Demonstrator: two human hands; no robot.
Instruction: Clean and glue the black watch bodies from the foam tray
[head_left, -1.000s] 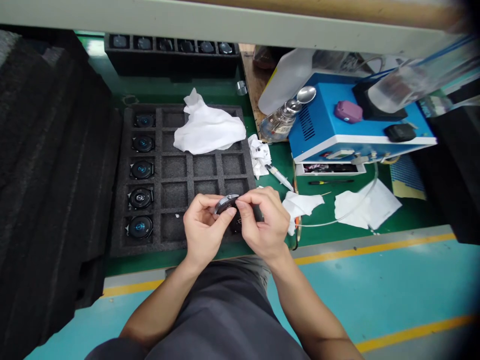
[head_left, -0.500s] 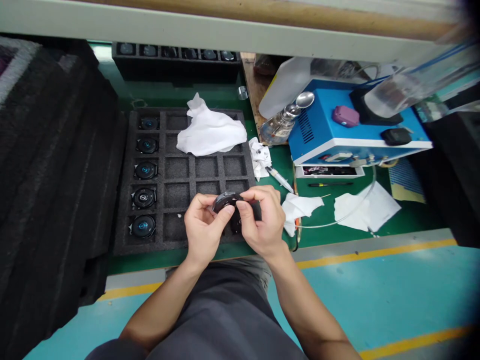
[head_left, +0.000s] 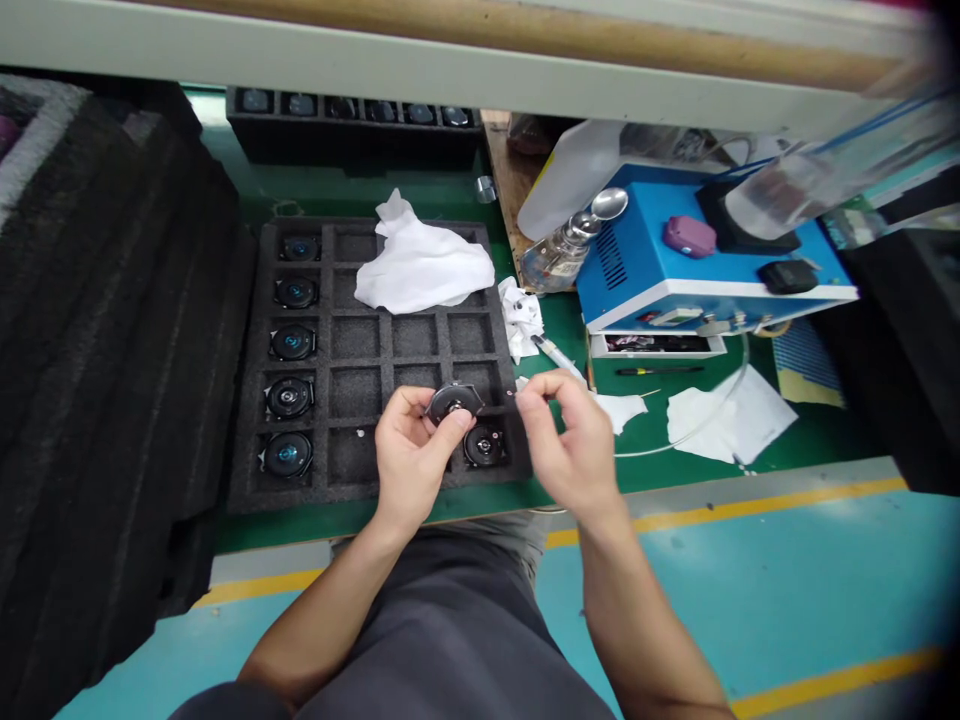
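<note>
My left hand [head_left: 416, 450] grips a round black watch case [head_left: 452, 400] between thumb and fingers, tilted, above the lower part of a dark foam tray [head_left: 324, 350]. To its right, apart from the case, my right hand [head_left: 574, 440] is closed with thumb and forefinger pinched together; whatever may be between them is too small to make out. Just below the held case, another watch case [head_left: 484, 446] lies in the tray's bottom right compartment. Several more watch cases [head_left: 288, 397] fill the left column. A white cloth [head_left: 427, 262] covers some upper compartments.
On the right stand a blue machine [head_left: 652, 240] with a thin clear tube, a glass bottle [head_left: 559, 255] and a syringe [head_left: 559, 355]. White wipes [head_left: 731, 415] lie on the green bench. Stacked black foam trays [head_left: 112, 380] rise at the left; another loaded tray [head_left: 352, 140] sits behind.
My right hand has come off the watch case and moved to the right, uncovering the watch case in the bottom right compartment. My left hand keeps its hold, with the case's face turned more into view.
</note>
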